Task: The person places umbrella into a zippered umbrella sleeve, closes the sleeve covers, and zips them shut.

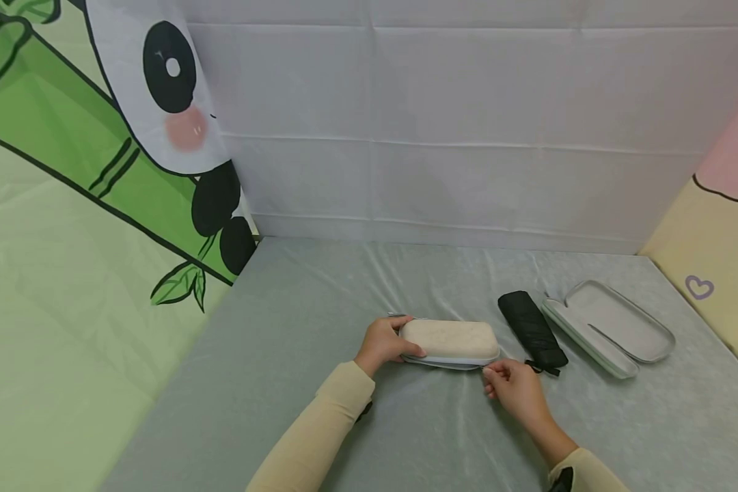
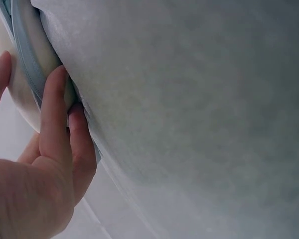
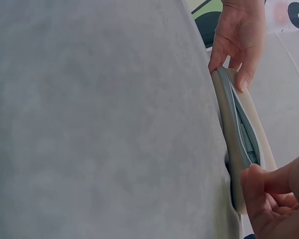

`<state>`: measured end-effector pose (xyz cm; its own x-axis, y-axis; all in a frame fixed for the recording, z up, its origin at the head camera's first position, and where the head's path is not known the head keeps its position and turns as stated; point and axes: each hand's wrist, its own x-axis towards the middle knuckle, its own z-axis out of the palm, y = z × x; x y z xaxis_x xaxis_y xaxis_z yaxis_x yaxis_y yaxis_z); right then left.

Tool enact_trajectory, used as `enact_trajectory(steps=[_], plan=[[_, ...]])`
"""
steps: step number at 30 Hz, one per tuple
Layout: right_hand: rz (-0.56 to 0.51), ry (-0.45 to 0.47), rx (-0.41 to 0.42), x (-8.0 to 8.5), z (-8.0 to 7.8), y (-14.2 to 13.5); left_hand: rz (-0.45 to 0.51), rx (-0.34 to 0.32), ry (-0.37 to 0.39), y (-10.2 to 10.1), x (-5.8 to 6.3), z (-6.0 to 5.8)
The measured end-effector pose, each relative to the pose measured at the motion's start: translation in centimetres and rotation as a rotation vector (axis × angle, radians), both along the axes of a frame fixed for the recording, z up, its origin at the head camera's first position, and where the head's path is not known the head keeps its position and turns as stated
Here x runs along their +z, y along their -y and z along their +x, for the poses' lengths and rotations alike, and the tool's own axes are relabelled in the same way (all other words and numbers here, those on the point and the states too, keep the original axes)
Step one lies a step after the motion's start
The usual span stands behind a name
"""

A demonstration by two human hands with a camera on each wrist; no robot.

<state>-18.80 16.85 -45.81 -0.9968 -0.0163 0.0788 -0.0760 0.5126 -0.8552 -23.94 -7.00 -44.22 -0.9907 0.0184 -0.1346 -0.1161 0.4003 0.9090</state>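
Note:
A cream oblong zip case [image 1: 449, 339] lies on the grey cloth in front of me, its long side toward me. My left hand [image 1: 386, 343] grips its left end, thumb on top and fingers around the far side. At the front right corner, my right hand [image 1: 516, 391] pinches the zipper pull, which is hidden between thumb and index finger. In the right wrist view, the case's grey zipper [image 3: 245, 132] gapes along the side, and something blue-grey shows inside. The left wrist view shows the fingers against the case [image 2: 27, 94] and its zipper band.
Right of the case lies a black folded umbrella [image 1: 531, 329] with a wrist strap. Beside it, a pale grey-green hard case [image 1: 584, 338] stands open, lid tipped to the right. A white sheet [image 1: 467, 137] hangs behind the table, with printed cloths at both sides.

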Motion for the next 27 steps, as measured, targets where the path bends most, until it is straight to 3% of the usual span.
enact_trajectory(steps=[27], plan=[[-0.146, 0.06, -0.015, -0.63, -0.21, 1.02, 0.0, -0.008, -0.007, -0.18, -0.14, -0.07]])
